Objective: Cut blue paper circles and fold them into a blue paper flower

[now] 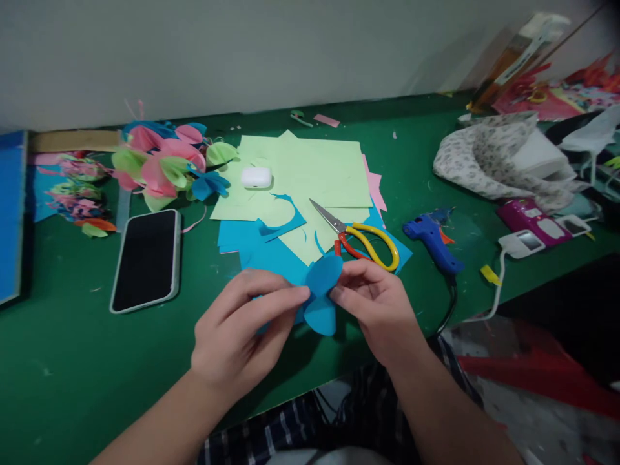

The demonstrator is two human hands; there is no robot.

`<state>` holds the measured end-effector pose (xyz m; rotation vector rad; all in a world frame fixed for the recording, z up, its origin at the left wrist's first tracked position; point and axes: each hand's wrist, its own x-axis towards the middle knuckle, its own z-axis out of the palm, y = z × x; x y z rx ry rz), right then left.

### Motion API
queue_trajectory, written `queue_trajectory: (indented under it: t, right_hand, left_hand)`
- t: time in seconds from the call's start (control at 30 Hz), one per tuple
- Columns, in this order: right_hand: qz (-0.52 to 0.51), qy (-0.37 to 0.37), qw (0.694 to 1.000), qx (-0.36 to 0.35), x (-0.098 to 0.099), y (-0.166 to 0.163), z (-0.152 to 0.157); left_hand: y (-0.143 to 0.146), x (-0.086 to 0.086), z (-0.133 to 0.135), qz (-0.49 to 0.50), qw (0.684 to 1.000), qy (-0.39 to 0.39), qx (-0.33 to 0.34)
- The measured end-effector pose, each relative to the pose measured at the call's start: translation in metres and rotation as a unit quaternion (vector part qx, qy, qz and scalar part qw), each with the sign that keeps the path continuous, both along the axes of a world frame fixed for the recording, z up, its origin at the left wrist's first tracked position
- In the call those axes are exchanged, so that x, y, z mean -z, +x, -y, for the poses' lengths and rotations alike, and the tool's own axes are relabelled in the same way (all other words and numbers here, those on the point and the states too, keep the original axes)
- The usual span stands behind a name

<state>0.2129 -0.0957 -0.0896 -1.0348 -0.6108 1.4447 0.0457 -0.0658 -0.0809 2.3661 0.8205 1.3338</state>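
A blue paper piece with rounded lobes [322, 290] is held up between my two hands, above the near part of the table. My left hand [247, 316] pinches its left side between thumb and fingers. On the opposite side, the thumb and fingertips of my right hand [375, 300] grip its edge. Just beyond lie scissors with yellow and red handles [372, 242], blades pointing to the upper left. Under them are blue paper sheets [232, 236] with rounded cut-outs, and light green sheets [310, 171].
A phone [148, 258] lies left, near a cluster of colourful paper flowers [167, 158]. A white earbud case [256, 177] rests on the green sheets. To the right are a blue glue gun [433, 239], a floral cloth [479, 155] and a purple power strip [533, 223].
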Motion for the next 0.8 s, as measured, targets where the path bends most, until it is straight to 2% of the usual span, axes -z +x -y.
queue_trajectory:
  t: [0.17,0.27,0.47,0.67,0.8]
  right_hand:
    - [0.020,0.027,0.998,0.048,0.007,-0.003,0.000]
    - [0.046,0.070,0.992,0.092,0.011,-0.004,0.001]
    - [0.135,0.188,0.964,0.132,0.017,-0.004,0.005]
    - [0.172,0.229,0.949,0.129,0.019,-0.004,0.007]
    - [0.174,0.244,0.943,0.143,0.019,-0.005,0.007]
  left_hand:
    - [0.001,0.008,0.006,0.065,0.995,-0.070,-0.003]
    - [0.002,0.013,0.007,0.091,0.991,-0.098,-0.007]
    - [0.008,0.011,0.007,0.054,0.997,-0.058,0.003]
    - [0.009,0.002,0.006,0.045,0.998,-0.050,0.015]
    - [0.007,0.000,0.005,0.044,0.996,-0.049,0.056]
